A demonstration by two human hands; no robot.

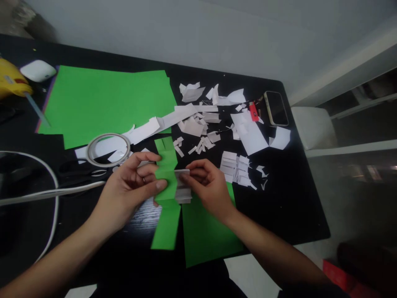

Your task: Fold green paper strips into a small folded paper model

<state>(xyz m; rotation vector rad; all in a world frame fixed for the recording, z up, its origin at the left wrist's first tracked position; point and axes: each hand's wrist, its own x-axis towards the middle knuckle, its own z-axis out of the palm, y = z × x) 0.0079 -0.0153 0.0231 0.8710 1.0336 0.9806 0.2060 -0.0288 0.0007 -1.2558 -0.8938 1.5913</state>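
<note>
My left hand pinches a folded green paper strip, which hangs upright over the table with creases across it. Against the strip's right edge, my right hand grips a small folded white paper piece between thumb and fingers. The white piece touches or lies close to the green strip; whether they are joined I cannot tell. Below my right hand lies a green sheet. To its right sits a group of small folded white papers.
Green sheets cover the back left, with a tape roll and scissors in front. A yellow glue gun lies far left. White scraps, a red lighter and a phone lie toward the back right.
</note>
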